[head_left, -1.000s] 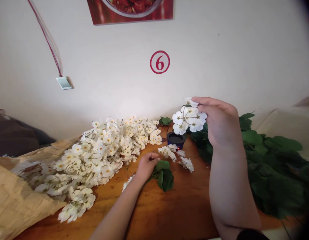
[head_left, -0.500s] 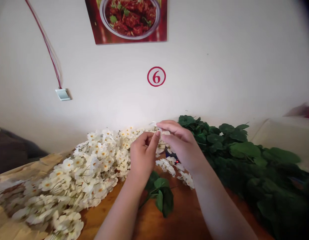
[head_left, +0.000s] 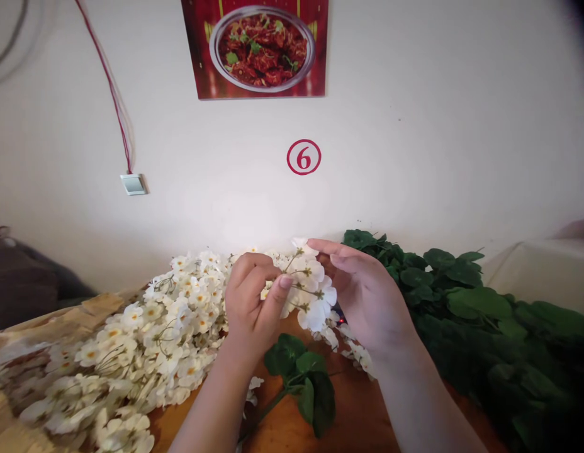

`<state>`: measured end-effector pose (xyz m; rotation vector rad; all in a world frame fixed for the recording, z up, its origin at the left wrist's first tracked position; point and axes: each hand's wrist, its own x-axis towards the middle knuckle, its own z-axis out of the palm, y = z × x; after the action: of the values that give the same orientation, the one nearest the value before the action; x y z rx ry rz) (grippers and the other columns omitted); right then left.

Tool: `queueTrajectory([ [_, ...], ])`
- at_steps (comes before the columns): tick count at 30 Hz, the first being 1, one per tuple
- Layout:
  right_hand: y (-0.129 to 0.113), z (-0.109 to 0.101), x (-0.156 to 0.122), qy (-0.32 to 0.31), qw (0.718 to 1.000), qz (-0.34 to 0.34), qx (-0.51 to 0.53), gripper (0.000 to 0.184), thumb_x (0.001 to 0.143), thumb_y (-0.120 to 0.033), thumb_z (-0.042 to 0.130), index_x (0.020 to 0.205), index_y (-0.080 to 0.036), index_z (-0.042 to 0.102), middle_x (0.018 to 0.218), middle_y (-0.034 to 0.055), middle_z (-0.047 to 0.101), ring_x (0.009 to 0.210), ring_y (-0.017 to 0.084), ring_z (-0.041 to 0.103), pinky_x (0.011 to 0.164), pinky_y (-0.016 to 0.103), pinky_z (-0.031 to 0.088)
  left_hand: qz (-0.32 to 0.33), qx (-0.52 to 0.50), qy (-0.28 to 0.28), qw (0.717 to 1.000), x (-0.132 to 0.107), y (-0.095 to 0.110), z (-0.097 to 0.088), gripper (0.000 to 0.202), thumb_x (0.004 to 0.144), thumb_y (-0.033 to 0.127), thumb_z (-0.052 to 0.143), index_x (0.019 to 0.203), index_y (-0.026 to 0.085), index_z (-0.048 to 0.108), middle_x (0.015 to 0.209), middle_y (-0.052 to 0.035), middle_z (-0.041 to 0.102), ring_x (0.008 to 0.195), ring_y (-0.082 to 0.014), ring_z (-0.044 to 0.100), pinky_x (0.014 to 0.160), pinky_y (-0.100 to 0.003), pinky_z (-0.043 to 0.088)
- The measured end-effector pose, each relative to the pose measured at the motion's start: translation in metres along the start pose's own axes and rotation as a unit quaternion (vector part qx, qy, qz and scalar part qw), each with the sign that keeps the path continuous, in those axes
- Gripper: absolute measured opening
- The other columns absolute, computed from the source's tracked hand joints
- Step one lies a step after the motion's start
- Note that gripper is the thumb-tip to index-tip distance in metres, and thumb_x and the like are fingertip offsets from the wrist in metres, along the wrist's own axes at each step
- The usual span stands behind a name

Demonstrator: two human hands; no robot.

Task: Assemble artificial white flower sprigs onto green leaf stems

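Observation:
My left hand (head_left: 254, 305) is closed, with thumb and fingers pinching the thin stems of a white flower sprig (head_left: 314, 309). The sprig's blossoms fan out to the right, their backs toward me. Beside them, my right hand (head_left: 370, 299) has its fingers stretched out, the index fingertip at the topmost petal. Whether the other fingers touch the blossoms behind is hidden. Below my hands a green leaf stem (head_left: 320, 396) lies on the brown wooden table (head_left: 358, 415), partly behind my left forearm. To the left spreads a big heap of white flowers (head_left: 188, 308) with yellow centres.
Green leaves (head_left: 481, 305) are piled along the right side. Brown paper (head_left: 75, 308) lies at the left edge. A small dark object with a red light (head_left: 342, 320) shows partly behind my right hand. A pale wall (head_left: 415, 170) rises behind the table.
My hands have moved apart, the right one opening out from its place against the left. Blossoms of the sprig now show spread between them. The view has tilted up slightly.

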<state>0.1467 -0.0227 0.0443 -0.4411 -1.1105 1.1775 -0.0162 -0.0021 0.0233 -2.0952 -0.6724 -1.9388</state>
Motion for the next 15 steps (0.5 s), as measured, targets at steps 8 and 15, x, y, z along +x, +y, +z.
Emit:
queueTrajectory([
  [8,0.007,0.005,0.003,0.036,0.999,-0.036,0.013,0.026,0.079,-0.034,0.068,0.103,-0.025,0.071,0.107,0.0041,0.068,0.093,0.02,0.06,0.08,0.033,0.046,-0.102,-0.075,0.086,0.988,0.009,0.01,-0.003,0.029,0.095,0.03,0.048,0.068,0.018,0.051,0.081,-0.0022,0.051,0.081,-0.0147,0.049,0.075,-0.029,0.039],
  [15,0.048,0.041,-0.007,0.074,0.979,0.013,0.188,0.037,0.083,-0.052,0.055,0.104,-0.024,0.066,0.104,0.0046,0.07,0.099,0.025,0.064,0.084,0.042,0.05,-0.253,-0.083,0.189,0.945,-0.01,0.018,0.029,0.024,0.093,0.039,0.051,0.079,0.02,0.056,0.09,-0.0032,0.055,0.09,-0.0167,0.054,0.085,-0.031,0.043],
])
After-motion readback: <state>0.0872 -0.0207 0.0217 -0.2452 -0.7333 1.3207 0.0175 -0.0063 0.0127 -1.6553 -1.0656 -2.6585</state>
